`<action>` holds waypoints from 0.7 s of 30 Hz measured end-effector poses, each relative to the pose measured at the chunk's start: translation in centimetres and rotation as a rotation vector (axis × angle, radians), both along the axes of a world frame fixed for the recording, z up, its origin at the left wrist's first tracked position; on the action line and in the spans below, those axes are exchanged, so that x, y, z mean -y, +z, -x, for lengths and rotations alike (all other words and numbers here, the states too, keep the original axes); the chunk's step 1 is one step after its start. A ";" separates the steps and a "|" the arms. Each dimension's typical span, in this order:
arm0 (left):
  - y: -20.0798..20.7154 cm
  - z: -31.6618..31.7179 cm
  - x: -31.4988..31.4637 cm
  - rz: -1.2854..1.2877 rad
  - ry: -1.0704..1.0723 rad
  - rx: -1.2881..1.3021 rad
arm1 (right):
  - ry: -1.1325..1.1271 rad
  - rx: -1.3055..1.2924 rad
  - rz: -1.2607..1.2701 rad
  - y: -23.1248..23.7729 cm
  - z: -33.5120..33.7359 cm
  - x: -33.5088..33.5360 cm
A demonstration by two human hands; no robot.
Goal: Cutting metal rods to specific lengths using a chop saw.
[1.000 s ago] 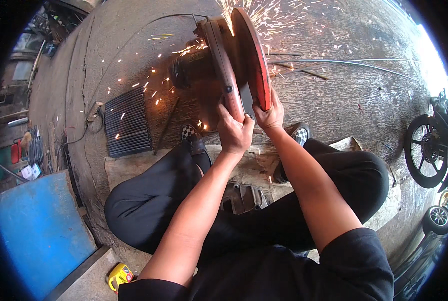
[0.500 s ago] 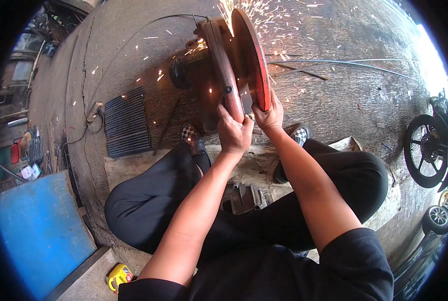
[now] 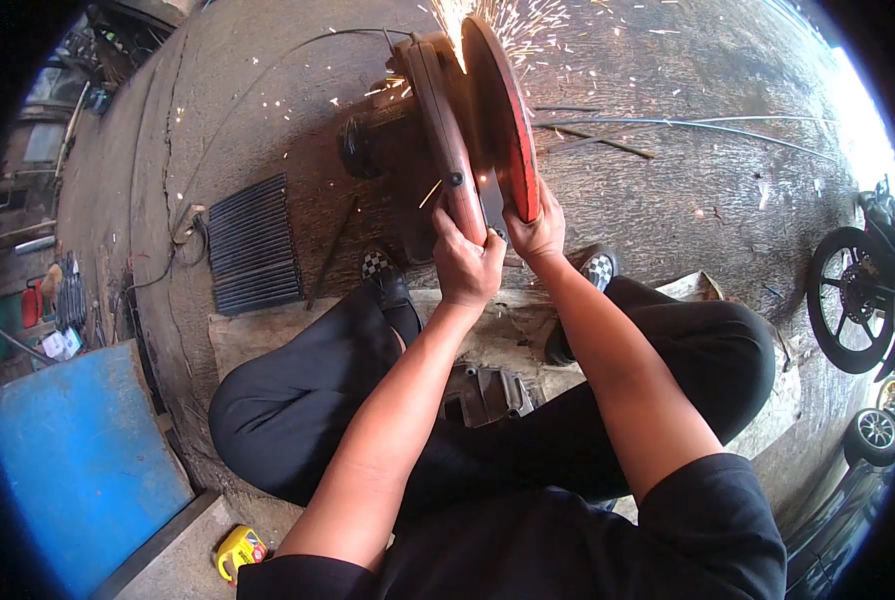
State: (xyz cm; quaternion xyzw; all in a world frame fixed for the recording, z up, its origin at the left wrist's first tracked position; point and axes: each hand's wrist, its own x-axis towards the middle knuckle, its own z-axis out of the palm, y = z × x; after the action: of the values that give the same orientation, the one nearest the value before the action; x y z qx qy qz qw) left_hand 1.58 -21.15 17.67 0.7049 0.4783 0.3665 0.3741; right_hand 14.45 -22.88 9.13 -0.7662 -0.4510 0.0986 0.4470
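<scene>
A dark machine (image 3: 377, 140) stands on the ground in front of me, with a long reddish-brown curved housing (image 3: 445, 135) along its side. My left hand (image 3: 467, 262) is closed round the near end of this housing, beside a small metal piece at my thumb. My right hand (image 3: 537, 232) grips the near edge of a large round disc with a red rim (image 3: 525, 160), thumb on its left face and fingers on its right. The disc stands upright, just right of the housing. Bright sparks (image 3: 459, 35) spray from the gap between them at the far end.
My crossed legs rest on a worn sheet, with a grey metal casting (image 3: 487, 395) between them. A ribbed grate (image 3: 255, 245) lies to the left. Thin rods (image 3: 607, 140) lie beyond on the right. Around the edges are a blue panel (image 3: 82, 475), a yellow bottle (image 3: 239, 550) and a motorcycle wheel (image 3: 852, 300).
The spark spray has shifted, with fewer sparks scattered over the machine on the left. Both hands and the disc stay nearly in place.
</scene>
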 end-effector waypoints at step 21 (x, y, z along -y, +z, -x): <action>0.2 0.0 0.0 -0.133 0.016 -0.040 | -0.002 -0.042 -0.017 1.1 0.4 0.1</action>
State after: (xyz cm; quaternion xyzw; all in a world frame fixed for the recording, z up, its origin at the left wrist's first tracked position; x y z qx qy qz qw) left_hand 1.54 -21.15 17.84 0.7316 0.4660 0.3861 0.3140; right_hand 14.07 -22.99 10.22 -0.7606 -0.4414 0.1104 0.4631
